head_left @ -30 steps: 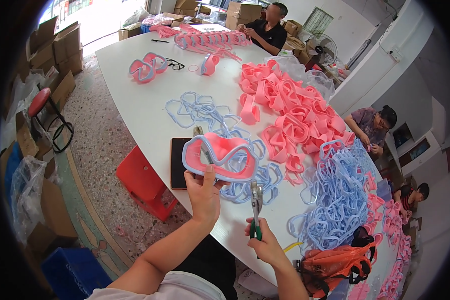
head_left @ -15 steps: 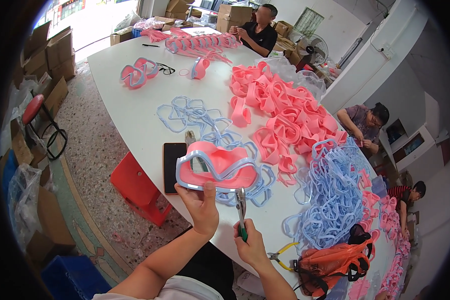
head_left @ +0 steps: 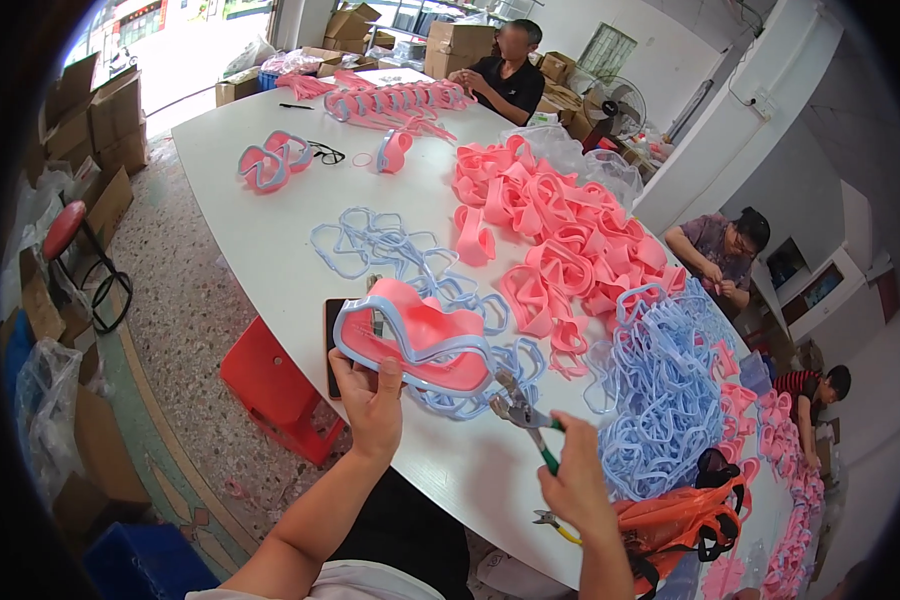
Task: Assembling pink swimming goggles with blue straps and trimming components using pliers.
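Note:
My left hand (head_left: 370,412) grips the lower left edge of a swim goggle piece (head_left: 440,328), a pink soft skirt with a light blue frame around its rim. It is held up over the table. In my right hand (head_left: 578,478) are pliers (head_left: 518,406) with green handles. Their jaws are just off the piece's lower right corner and look parted. Loose light blue frames (head_left: 375,240) lie behind and beneath the piece. A dark phone (head_left: 333,350) is mostly hidden behind it.
Pink skirts (head_left: 570,225) and tangled blue frames (head_left: 660,390) are heaped on the white table (head_left: 240,230). Finished-looking goggles (head_left: 273,160) lie far left. An orange bag (head_left: 660,520) and yellow-handled pliers (head_left: 555,522) sit near right. A red stool (head_left: 275,385) stands left. Several other people work around the table.
The pliers have come away from the frame's lower edge, and my right hand has moved right and up. My left hand has shifted slightly left with the goggle piece, tilting it down to the right.

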A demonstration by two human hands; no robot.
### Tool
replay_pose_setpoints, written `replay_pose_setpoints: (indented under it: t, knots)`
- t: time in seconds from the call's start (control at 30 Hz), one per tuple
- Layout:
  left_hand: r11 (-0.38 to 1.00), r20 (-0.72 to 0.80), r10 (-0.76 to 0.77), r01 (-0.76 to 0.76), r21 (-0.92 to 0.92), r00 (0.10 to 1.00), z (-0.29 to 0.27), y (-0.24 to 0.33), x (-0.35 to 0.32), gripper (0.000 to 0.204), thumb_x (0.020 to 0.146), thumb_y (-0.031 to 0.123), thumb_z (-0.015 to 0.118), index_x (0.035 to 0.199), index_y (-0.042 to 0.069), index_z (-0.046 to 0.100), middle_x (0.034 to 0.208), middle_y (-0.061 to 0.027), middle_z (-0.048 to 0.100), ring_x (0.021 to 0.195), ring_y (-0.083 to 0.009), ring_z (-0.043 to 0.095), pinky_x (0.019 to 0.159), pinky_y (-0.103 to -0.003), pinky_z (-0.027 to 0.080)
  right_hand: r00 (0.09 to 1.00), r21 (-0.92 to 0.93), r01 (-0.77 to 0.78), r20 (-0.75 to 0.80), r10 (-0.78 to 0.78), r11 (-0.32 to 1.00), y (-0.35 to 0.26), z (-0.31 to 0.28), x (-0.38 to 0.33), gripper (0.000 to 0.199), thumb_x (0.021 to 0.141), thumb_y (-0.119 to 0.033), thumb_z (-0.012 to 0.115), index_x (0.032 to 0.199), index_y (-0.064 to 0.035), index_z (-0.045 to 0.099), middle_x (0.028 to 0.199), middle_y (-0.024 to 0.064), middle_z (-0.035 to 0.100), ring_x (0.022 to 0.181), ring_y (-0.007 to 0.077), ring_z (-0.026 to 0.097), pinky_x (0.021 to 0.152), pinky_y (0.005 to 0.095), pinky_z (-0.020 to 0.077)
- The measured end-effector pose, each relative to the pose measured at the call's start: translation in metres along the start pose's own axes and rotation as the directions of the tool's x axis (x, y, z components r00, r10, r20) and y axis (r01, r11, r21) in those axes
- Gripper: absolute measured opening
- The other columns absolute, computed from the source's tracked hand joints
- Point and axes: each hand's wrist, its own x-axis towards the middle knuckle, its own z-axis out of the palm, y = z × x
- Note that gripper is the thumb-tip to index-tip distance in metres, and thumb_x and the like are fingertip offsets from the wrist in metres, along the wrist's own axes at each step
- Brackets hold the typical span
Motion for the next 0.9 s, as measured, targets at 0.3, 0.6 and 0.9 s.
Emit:
replay_pose_setpoints:
  t: [0.3, 0.6, 0.9]
  knots:
    - [0.996, 0.241, -0.005, -0.017, 0.087, 0.971, -0.020, 0.004, 0.012, 0.048, 0.092, 0.017, 0.066, 0.122, 0.005, 0.031, 0.116, -0.0095, 0.048, 0.106, -0.0138, 0.048, 0.095, -0.029, 0.040, 0.997, -0.190, 0.064, 0.051, -0.055, 0.980, -0.017, -0.042, 0.017, 0.067, 0.063, 0.006, 0.065, 0.127, 0.0033, 0.042, 0.119, 0.0222, 0.047, 0.113, 0.0398, 0.044, 0.100, 0.0437, 0.0361]
    - [0.991, 0.294, -0.126, 0.134, -0.009, 0.947, -0.014, 0.011, 0.009, 0.068, 0.081, 0.018, 0.079, 0.122, 0.008, 0.025, 0.117, -0.0078, 0.044, 0.111, -0.0158, 0.049, 0.099, -0.034, 0.043, 0.996, -0.425, 0.070, -0.014, -0.084, 0.902, -0.017, -0.042, 0.011, 0.049, 0.060, 0.003, 0.064, 0.107, -0.0006, 0.049, 0.097, 0.0155, 0.051, 0.091, 0.0350, 0.049, 0.075, 0.0427, 0.0400]
    - [0.997, 0.223, -0.055, 0.040, 0.067, 0.973, -0.013, 0.009, 0.006, 0.087, 0.068, 0.016, 0.089, 0.128, 0.011, 0.025, 0.121, -0.0065, 0.041, 0.116, -0.0173, 0.047, 0.099, -0.035, 0.045, 0.991, -0.483, 0.077, -0.059, -0.120, 0.872, -0.022, -0.039, 0.008, 0.042, 0.058, 0.001, 0.062, 0.099, -0.0011, 0.051, 0.088, 0.0140, 0.050, 0.082, 0.0326, 0.050, 0.066, 0.0409, 0.0416]
